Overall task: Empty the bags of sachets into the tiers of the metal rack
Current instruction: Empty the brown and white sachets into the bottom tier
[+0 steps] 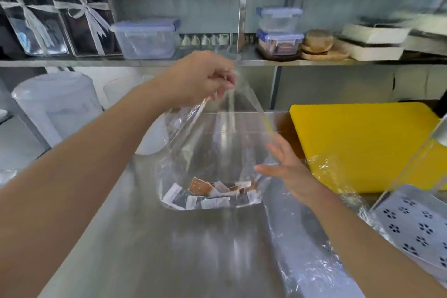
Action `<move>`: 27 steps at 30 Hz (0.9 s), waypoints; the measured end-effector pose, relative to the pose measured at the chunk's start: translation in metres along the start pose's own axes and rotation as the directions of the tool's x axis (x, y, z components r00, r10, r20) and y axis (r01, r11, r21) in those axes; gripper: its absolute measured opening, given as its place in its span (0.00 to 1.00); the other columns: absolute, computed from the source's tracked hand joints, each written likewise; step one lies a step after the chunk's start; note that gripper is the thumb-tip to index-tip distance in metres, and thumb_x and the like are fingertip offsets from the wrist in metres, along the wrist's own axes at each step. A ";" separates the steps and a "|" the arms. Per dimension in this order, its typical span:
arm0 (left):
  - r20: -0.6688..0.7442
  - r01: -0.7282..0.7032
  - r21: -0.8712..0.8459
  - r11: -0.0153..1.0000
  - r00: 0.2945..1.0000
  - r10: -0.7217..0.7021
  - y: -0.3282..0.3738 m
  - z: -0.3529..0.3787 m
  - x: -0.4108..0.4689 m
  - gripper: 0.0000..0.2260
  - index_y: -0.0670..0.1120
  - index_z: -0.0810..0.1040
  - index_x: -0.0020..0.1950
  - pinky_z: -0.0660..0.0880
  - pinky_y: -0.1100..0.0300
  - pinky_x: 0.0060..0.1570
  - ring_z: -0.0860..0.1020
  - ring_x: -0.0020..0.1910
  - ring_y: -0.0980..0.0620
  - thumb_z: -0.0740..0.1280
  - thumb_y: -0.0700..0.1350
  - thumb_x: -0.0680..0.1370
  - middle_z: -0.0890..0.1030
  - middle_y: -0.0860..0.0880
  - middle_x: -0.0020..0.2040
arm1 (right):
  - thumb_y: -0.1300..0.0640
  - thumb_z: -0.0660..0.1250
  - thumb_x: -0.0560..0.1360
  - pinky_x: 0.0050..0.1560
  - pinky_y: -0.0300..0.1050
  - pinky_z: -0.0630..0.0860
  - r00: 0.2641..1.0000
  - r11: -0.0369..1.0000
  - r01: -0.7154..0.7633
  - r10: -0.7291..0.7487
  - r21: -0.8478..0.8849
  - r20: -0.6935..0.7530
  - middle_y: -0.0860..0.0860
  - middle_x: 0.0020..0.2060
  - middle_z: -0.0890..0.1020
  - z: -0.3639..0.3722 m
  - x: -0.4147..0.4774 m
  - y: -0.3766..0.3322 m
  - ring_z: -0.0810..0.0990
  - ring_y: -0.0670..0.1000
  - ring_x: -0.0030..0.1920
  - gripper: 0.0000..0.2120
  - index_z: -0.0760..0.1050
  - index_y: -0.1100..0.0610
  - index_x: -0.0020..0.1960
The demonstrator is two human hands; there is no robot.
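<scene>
bag [212, 152] top pinched in left-hand fingers [223, 84].

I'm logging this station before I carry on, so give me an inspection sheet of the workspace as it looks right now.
Surface: steel counter, shiny, bare in the middle.
Job's things: clear bag held up over the counter, sachets lying in its bottom; perforated rack tier at the right edge, no sachets seen on it.
Clutter: yellow board at the right; crumpled clear plastic under the right forearm.
Grippers: left hand pinches the bag's top; right hand open at the bag's side.
Cables: nothing seen.
Surroundings: shelf behind with lidded tubs and ribbon-tied boxes; white buckets at the left.
</scene>
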State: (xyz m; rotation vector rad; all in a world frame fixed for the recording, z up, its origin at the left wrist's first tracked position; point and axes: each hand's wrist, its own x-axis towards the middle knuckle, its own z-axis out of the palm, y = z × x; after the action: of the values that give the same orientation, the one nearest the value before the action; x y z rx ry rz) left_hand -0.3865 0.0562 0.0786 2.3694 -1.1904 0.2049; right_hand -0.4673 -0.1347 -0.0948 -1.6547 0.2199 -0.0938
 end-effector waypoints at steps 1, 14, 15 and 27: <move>-0.004 -0.003 -0.010 1.000 1.000 0.003 0.004 0.000 0.005 0.06 0.46 0.78 0.39 0.69 0.76 0.30 0.77 0.29 0.61 0.66 0.41 0.76 0.81 0.50 0.34 | 0.53 0.79 0.57 0.66 0.49 0.66 1.000 0.999 0.004 -0.004 0.033 0.011 0.44 0.65 0.72 -0.001 -0.004 -0.006 0.69 0.46 0.66 0.47 0.60 0.48 0.71; 0.329 0.048 -0.201 0.978 0.944 0.021 0.061 0.038 0.027 0.30 0.49 0.66 0.65 0.76 0.58 0.54 0.77 0.55 0.51 0.73 0.56 0.69 0.77 0.51 0.56 | 0.70 0.67 0.71 0.30 0.32 0.73 0.867 0.900 0.435 -0.425 -0.021 -0.262 0.45 0.22 0.79 -0.030 -0.039 -0.066 0.74 0.43 0.25 0.15 0.81 0.53 0.32; 0.362 0.057 -0.278 0.959 0.931 0.049 0.067 0.039 0.027 0.33 0.49 0.63 0.68 0.77 0.63 0.54 0.77 0.55 0.53 0.73 0.55 0.69 0.76 0.54 0.55 | 0.69 0.67 0.70 0.30 0.32 0.72 0.860 0.893 0.449 -0.441 -0.031 -0.258 0.45 0.22 0.79 -0.035 -0.041 -0.072 0.74 0.43 0.25 0.16 0.81 0.51 0.31; -0.078 -0.262 -0.243 0.934 0.965 0.250 0.135 0.050 0.068 0.10 0.44 0.71 0.34 0.70 0.60 0.35 0.72 0.30 0.52 0.63 0.36 0.75 0.73 0.49 0.30 | 0.58 0.67 0.73 0.38 0.35 0.71 0.790 0.929 0.358 -0.352 -0.088 -0.503 0.51 0.34 0.80 -0.098 -0.090 -0.086 0.79 0.44 0.36 0.04 0.75 0.57 0.40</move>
State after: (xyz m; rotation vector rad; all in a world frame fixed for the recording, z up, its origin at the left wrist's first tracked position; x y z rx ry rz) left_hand -0.4549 -0.0846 0.1049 1.9791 -1.4129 0.1796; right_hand -0.5665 -0.2053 0.0068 -1.6145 0.3042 -0.8330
